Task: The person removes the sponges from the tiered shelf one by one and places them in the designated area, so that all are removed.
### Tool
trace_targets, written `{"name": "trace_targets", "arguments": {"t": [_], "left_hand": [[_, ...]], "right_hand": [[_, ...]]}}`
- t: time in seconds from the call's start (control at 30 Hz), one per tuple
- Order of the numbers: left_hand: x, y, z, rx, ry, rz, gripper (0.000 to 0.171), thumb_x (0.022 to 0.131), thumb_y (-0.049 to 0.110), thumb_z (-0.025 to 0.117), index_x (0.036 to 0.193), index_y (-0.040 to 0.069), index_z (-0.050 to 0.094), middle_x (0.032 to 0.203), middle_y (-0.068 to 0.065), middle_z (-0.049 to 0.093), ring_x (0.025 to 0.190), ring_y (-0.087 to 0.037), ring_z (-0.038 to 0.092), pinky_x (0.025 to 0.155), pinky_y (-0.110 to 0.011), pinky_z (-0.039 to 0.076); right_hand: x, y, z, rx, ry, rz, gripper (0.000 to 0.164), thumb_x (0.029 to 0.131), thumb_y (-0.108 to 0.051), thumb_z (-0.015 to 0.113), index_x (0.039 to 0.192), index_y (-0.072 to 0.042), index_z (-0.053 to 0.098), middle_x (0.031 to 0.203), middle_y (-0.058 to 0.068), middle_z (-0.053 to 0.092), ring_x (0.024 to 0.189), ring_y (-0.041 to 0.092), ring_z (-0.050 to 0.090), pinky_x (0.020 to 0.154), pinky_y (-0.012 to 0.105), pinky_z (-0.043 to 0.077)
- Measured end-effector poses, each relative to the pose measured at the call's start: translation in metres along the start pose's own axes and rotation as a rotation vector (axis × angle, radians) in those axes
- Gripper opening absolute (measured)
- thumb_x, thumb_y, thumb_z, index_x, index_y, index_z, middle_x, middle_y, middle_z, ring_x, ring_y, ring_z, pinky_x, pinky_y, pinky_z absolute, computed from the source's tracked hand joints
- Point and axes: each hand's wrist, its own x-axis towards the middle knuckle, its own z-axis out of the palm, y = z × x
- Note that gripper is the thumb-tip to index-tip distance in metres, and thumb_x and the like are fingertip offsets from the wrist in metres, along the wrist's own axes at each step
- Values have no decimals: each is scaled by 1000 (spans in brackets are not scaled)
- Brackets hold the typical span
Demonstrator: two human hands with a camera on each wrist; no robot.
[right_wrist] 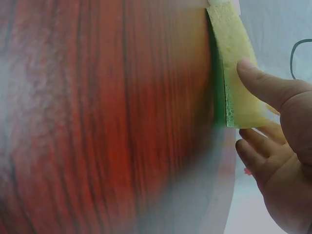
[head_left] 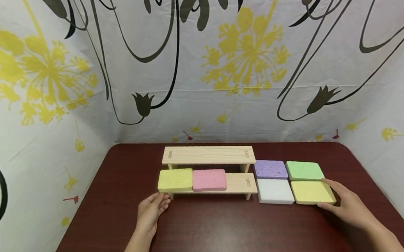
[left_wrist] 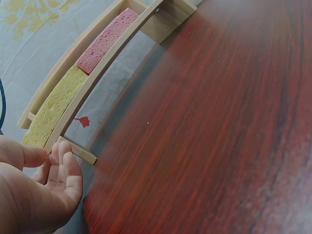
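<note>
A two-tier wooden shelf (head_left: 209,155) stands on the table, its lower step bearing a yellow sponge (head_left: 175,180) and a pink sponge (head_left: 209,180) side by side. My left hand (head_left: 151,211) holds the shelf's front left corner between thumb and fingers, just below that yellow sponge. To the right of the shelf lie a purple sponge (head_left: 270,169), a green sponge (head_left: 304,170), a white sponge (head_left: 275,191) and a second yellow sponge (head_left: 312,192). My right hand (head_left: 352,205) grips this second yellow sponge by its right end, thumb along the front edge and fingers at the back corner.
The dark red-brown table (head_left: 209,234) extends in front of the shelf and sponges. Patterned white cloth (head_left: 250,111) with yellow and dark flowers hangs behind the table and along both sides, close to the back edge.
</note>
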Motion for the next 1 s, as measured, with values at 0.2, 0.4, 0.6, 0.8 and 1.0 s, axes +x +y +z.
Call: {"name": "trace_targets", "arguments": {"t": [0.2,0.4,0.6,0.8,1.0], "left_hand": [[0,1,1,-3,5,1,42,105,8,54,137,-17,45,106,-15,70,88,-12,68,81,-23,58],[0,1,1,-2,4,-2,42,105,8,55,137,-17,45,108,-16,69,90,-13,68,81,-24,58],[0,1,1,2,1,-4,44,105,10,56,139,-17,44,110,-18,69,90,-14,68,81,-24,58],[0,1,1,4,3,-4,44,105,10,55,139,-17,44,111,-19,68,90,-14,68,81,-24,58],[0,0,0,-5,3,-2,44,105,9,55,138,-17,44,111,-19,69,90,-14,68,81,-24,58]], "right_hand": [[3,-4,-3,4,52,-59,80,72,-10,91,139,6,50,131,29,54,127,-23,20,96,-4,12],[12,-24,-2,53,103,-71,77,72,-5,91,137,8,52,129,26,56,116,-21,35,91,-6,27],[22,-47,1,139,139,-44,68,77,-5,88,134,9,54,128,27,59,116,-25,37,90,-5,31],[30,-63,8,203,149,-6,62,81,-6,85,134,7,55,127,26,62,113,-23,44,89,-3,36],[38,-80,20,264,181,-3,57,81,-2,84,132,4,58,119,24,66,107,-14,55,89,1,42]]}}
